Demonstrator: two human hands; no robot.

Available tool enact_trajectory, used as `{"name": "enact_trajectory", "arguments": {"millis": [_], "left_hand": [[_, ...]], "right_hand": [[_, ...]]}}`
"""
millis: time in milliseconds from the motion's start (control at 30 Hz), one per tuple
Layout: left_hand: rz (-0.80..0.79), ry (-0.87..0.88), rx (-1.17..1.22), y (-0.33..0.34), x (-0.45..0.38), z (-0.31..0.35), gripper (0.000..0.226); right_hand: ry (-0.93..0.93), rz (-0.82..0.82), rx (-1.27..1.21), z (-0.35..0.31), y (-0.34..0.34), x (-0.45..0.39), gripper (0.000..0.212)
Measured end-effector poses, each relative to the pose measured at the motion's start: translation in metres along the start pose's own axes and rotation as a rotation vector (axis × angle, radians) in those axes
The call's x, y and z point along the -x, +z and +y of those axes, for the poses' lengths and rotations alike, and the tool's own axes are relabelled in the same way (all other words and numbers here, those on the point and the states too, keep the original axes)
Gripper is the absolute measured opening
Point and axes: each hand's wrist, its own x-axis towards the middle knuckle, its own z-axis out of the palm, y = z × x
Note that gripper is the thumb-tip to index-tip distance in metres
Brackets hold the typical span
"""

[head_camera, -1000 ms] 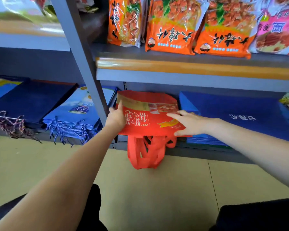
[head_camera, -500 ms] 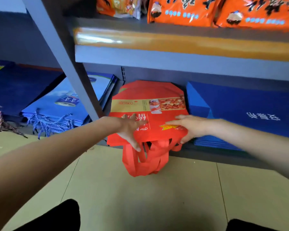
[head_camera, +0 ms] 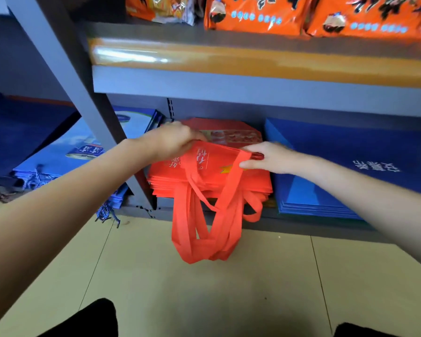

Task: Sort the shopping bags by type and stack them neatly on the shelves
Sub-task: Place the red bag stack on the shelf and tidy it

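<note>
Having pressed it flat, both hands [head_camera: 231, 152] are now pinching the red stack's [head_camera: 209, 183] top bag [head_camera: 214, 164], lifting its front edge, probably squaring it.

Two hands [head_camera: 173, 142]; three orange packets [head_camera: 253, 15].

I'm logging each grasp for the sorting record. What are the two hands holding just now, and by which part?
Both hold the top red bag: the left hand grips its left edge, the right hand pinches its right edge by the handle strap.
</note>
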Motion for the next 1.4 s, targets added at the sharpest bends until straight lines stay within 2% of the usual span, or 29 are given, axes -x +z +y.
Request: {"name": "enact_trajectory", "arguments": {"millis": [67,133,233,300,333,433,467,500,567,600,633,700,767,933,1067,1167,1267,1400], "left_hand": [[0.092,0.021,0.004,0.0,0.004,-0.006,0.039],[0.138,0.034,0.021,-0.002,0.009,-0.008,0.038],[0.15,-0.126,-0.105,-0.007,0.008,-0.011,0.04],[0.207,-0.25,-0.25,-0.007,0.005,-0.009,0.045],[0.282,-0.246,-0.306,-0.004,0.005,-0.007,0.049],[0.441,-0.1,-0.348,0.011,0.01,-0.009,0.058],[0.395,-0.099,-0.344,0.017,0.013,-0.012,0.062],[0.286,-0.129,-0.343,0.025,0.015,-0.013,0.067],[-0.121,-0.154,-0.293,0.048,0.024,-0.016,0.065],[-0.291,-0.143,-0.219,0.057,0.028,-0.019,0.059],[-0.389,-0.14,-0.121,0.062,0.032,-0.021,0.057],[-0.41,-0.147,0.057,0.062,0.032,-0.024,0.059],[-0.368,-0.142,0.119,0.059,0.026,-0.026,0.059],[-0.321,-0.112,0.047,0.064,0.008,-0.027,0.056],[-0.315,-0.112,0.027,0.063,0.0,-0.026,0.059],[-0.361,-0.127,0.103,0.06,0.001,-0.024,0.07],[-0.347,-0.095,0.007,0.061,-0.001,-0.022,0.066],[-0.315,-0.059,-0.089,0.06,-0.005,-0.016,0.052]], "right_hand": [[-0.021,0.129,0.173,-0.004,0.004,-0.005,0.032],[0.039,0.329,0.268,-0.008,0.002,-0.011,0.034],[0.038,0.609,0.227,-0.017,-0.004,-0.019,0.035],[-0.016,0.692,0.208,-0.019,-0.006,-0.021,0.034],[-0.023,0.723,0.222,-0.019,-0.007,-0.019,0.033],[-0.102,0.808,0.345,-0.016,-0.002,-0.014,0.03],[-0.119,0.733,0.366,-0.013,0.004,-0.013,0.031],[-0.109,0.571,0.359,-0.01,0.011,-0.01,0.036],[-0.033,0.102,0.372,-0.002,0.03,-0.007,0.055],[0.005,-0.064,0.393,0.002,0.038,-0.005,0.063],[0.027,-0.139,0.386,0.005,0.046,-0.004,0.066],[0.036,-0.107,0.277,0.006,0.051,-0.006,0.063],[0.031,-0.06,0.222,0.004,0.051,-0.01,0.059],[-0.01,-0.063,0.335,-0.001,0.048,-0.017,0.055],[-0.094,-0.063,0.562,-0.001,0.038,-0.021,0.05],[-0.14,-0.038,0.525,0.0,0.029,-0.025,0.047],[-0.107,-0.144,0.456,0.006,0.029,-0.029,0.056],[-0.077,-0.263,0.386,0.015,0.035,-0.029,0.082]]}}
